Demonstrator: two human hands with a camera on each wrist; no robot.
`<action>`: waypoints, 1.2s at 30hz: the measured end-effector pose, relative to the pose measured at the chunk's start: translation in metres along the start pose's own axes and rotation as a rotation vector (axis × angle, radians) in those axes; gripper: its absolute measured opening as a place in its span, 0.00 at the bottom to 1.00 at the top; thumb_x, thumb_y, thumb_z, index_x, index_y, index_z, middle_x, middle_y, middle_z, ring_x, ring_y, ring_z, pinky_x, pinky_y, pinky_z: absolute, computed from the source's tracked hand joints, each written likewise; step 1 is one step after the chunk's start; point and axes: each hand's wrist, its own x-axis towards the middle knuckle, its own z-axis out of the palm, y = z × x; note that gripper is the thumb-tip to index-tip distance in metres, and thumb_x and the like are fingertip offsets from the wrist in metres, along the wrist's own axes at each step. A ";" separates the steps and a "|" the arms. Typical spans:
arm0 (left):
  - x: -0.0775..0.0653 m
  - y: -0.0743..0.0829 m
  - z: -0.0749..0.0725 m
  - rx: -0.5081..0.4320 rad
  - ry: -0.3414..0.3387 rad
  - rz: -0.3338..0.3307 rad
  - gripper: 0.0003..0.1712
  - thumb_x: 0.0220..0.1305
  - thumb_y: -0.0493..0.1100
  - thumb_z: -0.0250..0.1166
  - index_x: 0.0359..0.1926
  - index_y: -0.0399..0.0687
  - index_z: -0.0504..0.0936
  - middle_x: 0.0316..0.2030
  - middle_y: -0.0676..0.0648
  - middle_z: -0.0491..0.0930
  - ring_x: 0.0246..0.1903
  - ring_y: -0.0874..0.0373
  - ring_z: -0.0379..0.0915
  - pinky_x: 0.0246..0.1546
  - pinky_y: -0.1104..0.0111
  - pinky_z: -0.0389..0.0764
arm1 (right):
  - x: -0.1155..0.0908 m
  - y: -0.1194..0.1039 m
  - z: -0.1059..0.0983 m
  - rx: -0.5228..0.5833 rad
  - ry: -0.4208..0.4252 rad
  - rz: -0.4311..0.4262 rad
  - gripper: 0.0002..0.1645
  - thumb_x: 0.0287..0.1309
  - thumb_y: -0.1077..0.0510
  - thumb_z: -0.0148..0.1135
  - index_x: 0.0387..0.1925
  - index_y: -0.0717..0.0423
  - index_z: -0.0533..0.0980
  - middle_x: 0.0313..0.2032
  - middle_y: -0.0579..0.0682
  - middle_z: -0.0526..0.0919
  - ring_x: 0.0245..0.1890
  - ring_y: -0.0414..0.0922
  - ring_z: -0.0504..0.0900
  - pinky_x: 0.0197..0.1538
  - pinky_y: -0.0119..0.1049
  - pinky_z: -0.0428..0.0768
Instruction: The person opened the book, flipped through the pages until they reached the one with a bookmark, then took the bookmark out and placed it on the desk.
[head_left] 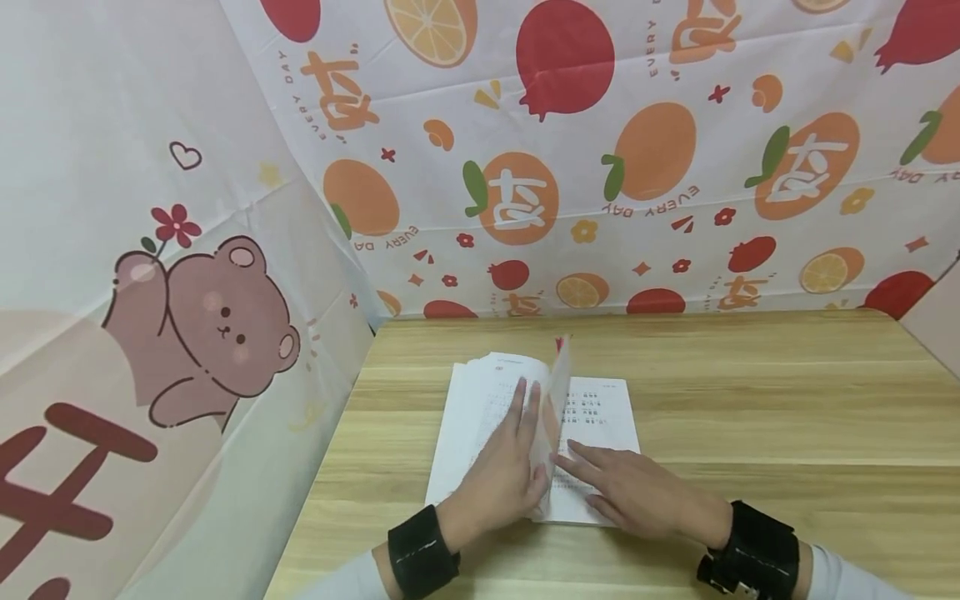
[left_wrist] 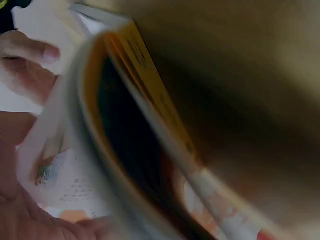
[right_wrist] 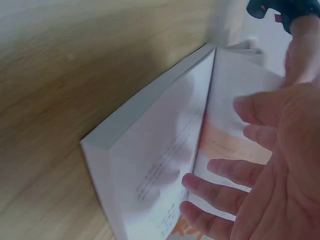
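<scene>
An open book (head_left: 600,408) with printed pages lies on the wooden table, and one leaf (head_left: 557,392) stands nearly upright at its middle. My left hand (head_left: 502,471) lies over the left-hand pages, fingers pointing up the book, its thumb beside the raised leaf. Over the lower part of the right-hand page is my right hand (head_left: 637,492), fingers extended toward the base of that leaf. In the right wrist view the leaf carries an orange band (right_wrist: 235,145), and the fingers (right_wrist: 220,192) are spread in front of it. Blurred page edges fill much of the left wrist view.
The wooden table (head_left: 787,417) extends to the right of the book and behind it. A cloth with fruit prints (head_left: 585,167) hangs along the back, and one with a bear print (head_left: 225,325) hangs on the left. Each wrist wears a black band (head_left: 423,552).
</scene>
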 end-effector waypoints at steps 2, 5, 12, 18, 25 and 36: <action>0.000 0.000 -0.001 0.141 0.038 0.016 0.60 0.60 0.40 0.70 0.81 0.54 0.38 0.79 0.35 0.37 0.75 0.36 0.49 0.67 0.42 0.65 | -0.002 0.002 0.002 -0.005 -0.026 0.003 0.37 0.66 0.54 0.61 0.74 0.51 0.63 0.69 0.59 0.72 0.65 0.54 0.75 0.59 0.51 0.79; 0.001 -0.003 -0.001 0.396 0.006 0.091 0.50 0.61 0.39 0.69 0.78 0.63 0.55 0.80 0.42 0.40 0.78 0.41 0.41 0.68 0.38 0.60 | -0.005 0.004 0.002 -0.008 -0.089 0.018 0.38 0.64 0.50 0.64 0.73 0.52 0.66 0.70 0.57 0.70 0.66 0.56 0.73 0.61 0.53 0.77; -0.005 -0.010 0.002 0.527 -0.281 0.242 0.24 0.68 0.45 0.62 0.64 0.66 0.78 0.75 0.53 0.62 0.75 0.53 0.54 0.67 0.49 0.68 | -0.011 0.004 0.000 0.055 -0.175 0.217 0.50 0.49 0.38 0.74 0.69 0.56 0.69 0.71 0.64 0.66 0.68 0.65 0.68 0.63 0.62 0.72; -0.006 -0.012 0.000 0.394 -0.292 0.120 0.23 0.70 0.53 0.59 0.64 0.62 0.78 0.72 0.49 0.66 0.73 0.48 0.59 0.62 0.45 0.72 | -0.011 0.006 0.000 0.035 -0.181 0.275 0.57 0.41 0.36 0.78 0.69 0.58 0.69 0.69 0.67 0.67 0.66 0.67 0.70 0.62 0.64 0.72; -0.006 -0.013 -0.001 0.410 -0.295 0.077 0.28 0.70 0.62 0.58 0.67 0.63 0.76 0.70 0.46 0.69 0.64 0.42 0.71 0.50 0.51 0.82 | -0.011 0.007 0.000 0.024 -0.175 0.269 0.54 0.44 0.38 0.78 0.69 0.58 0.69 0.69 0.66 0.68 0.65 0.66 0.71 0.61 0.64 0.73; 0.000 -0.014 -0.002 0.332 -0.344 0.021 0.29 0.66 0.61 0.64 0.65 0.61 0.78 0.69 0.45 0.71 0.60 0.42 0.76 0.50 0.51 0.82 | -0.010 0.010 -0.005 0.040 -0.180 0.263 0.52 0.43 0.37 0.78 0.67 0.55 0.72 0.68 0.65 0.70 0.64 0.66 0.72 0.60 0.64 0.74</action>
